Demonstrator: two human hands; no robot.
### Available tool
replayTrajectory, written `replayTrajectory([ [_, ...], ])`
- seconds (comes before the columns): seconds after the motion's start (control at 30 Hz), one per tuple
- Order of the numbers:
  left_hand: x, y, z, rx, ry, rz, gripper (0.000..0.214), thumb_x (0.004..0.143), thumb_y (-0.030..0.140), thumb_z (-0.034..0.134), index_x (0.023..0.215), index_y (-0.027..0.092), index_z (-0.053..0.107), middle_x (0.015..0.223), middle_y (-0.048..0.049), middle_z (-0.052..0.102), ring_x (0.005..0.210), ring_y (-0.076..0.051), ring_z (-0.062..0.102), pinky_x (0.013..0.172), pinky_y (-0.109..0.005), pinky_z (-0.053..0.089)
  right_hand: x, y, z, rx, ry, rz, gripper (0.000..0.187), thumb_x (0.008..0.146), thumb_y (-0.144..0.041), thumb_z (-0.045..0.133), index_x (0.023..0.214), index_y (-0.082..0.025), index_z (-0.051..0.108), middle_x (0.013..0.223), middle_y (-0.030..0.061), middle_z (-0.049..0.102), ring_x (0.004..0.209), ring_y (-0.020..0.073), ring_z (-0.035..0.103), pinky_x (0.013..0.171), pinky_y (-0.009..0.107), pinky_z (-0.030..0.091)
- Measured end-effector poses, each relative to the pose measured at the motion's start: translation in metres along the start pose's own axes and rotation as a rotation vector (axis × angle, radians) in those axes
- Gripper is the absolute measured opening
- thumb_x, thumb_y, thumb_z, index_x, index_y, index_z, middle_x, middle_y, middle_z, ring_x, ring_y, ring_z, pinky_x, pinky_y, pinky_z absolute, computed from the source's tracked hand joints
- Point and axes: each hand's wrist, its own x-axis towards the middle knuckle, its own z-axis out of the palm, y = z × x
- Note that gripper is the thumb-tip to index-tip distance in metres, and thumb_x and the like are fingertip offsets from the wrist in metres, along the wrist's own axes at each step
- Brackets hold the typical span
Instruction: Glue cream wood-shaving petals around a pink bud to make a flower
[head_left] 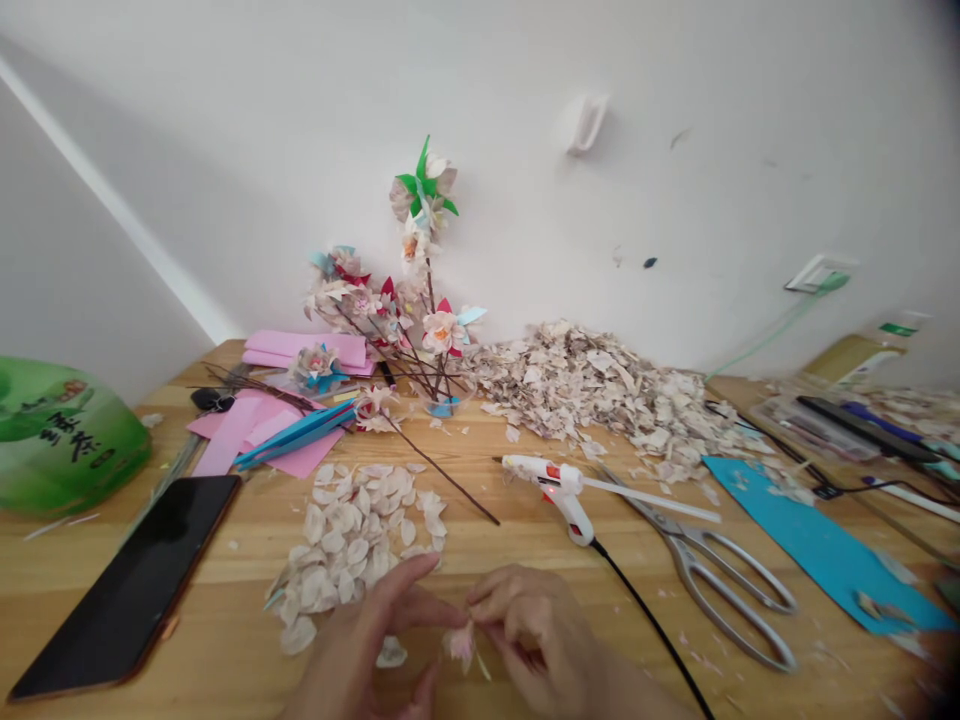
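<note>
Near the table's front edge, my right hand [536, 630] is closed in a pinch on a small petal flower [460, 645], pale with a pink tint, its petals hanging down. My left hand [379, 630] reaches in from the left with thumb and fingers apart. One of its fingertips meets or nearly meets the flower's top. Just beyond the left hand lies a spread of loose whitish petals [360, 535]. A white glue gun [551, 485] with a glue stick in it rests beyond my right hand, its black cord running toward me. Metal scissors [720, 575] lie to its right.
Finished flowers on twigs [442, 330] stand against the wall, beside a heap of dry petals [592, 385]. At left are a phone [131, 585], a green bag [71, 435] and pink paper [307, 348]. Blue sheet [817, 540] lies at right.
</note>
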Motion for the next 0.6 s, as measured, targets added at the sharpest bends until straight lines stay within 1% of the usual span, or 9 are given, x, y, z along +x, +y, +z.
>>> replayTrajectory([
  [0.17, -0.003, 0.0, 0.002, -0.018, -0.008, -0.057, 0.08, 0.065, 0.0, 0.045, 0.129, 0.038, 0.014, 0.088, 0.0057, 0.071, 0.082, -0.01, 0.068, 0.079, -0.021, 0.051, -0.009, 0.003, 0.006, 0.081, -0.015, 0.07, 0.022, 0.079, -0.005, 0.043, 0.078, -0.025, 0.033, 0.069, 0.0016, 0.067, 0.06, 0.0147, 0.064, 0.057, 0.026, 0.051],
  [0.3, -0.006, -0.001, 0.005, -0.082, -0.017, -0.117, 0.083, 0.064, -0.002, 0.047, 0.128, 0.042, 0.015, 0.091, 0.007, 0.07, 0.084, -0.01, 0.067, 0.077, -0.02, 0.051, -0.013, 0.003, 0.008, 0.089, -0.036, 0.139, 0.019, 0.079, -0.006, 0.045, 0.079, -0.024, 0.039, 0.069, 0.002, 0.066, 0.061, 0.0149, 0.062, 0.057, 0.027, 0.05],
  [0.37, -0.007, -0.001, 0.007, -0.132, -0.002, -0.159, 0.083, 0.065, -0.003, 0.049, 0.127, 0.043, 0.017, 0.091, 0.007, 0.07, 0.084, -0.01, 0.067, 0.077, -0.021, 0.052, -0.013, 0.003, 0.008, 0.075, -0.028, 0.156, 0.016, 0.08, -0.008, 0.045, 0.082, -0.023, 0.041, 0.069, 0.0026, 0.065, 0.061, 0.015, 0.062, 0.057, 0.027, 0.05],
  [0.5, -0.005, -0.001, 0.009, -0.278, 0.028, -0.298, 0.075, 0.071, 0.0, 0.05, 0.127, 0.038, 0.018, 0.097, 0.0018, 0.071, 0.086, -0.013, 0.067, 0.077, -0.024, 0.053, -0.009, 0.004, 0.007, 0.058, 0.046, 0.086, 0.017, 0.082, -0.007, 0.039, 0.08, -0.024, 0.038, 0.07, 0.0024, 0.065, 0.061, 0.0144, 0.062, 0.057, 0.026, 0.05],
  [0.6, -0.004, 0.0, 0.011, -0.422, 0.035, -0.391, 0.064, 0.074, 0.008, 0.054, 0.124, 0.035, 0.023, 0.101, -0.0021, 0.07, 0.086, -0.015, 0.067, 0.079, -0.029, 0.053, -0.008, 0.005, 0.007, 0.04, 0.049, 0.059, 0.018, 0.081, -0.006, 0.037, 0.078, -0.025, 0.036, 0.069, 0.0019, 0.066, 0.062, 0.0144, 0.063, 0.058, 0.026, 0.05],
])
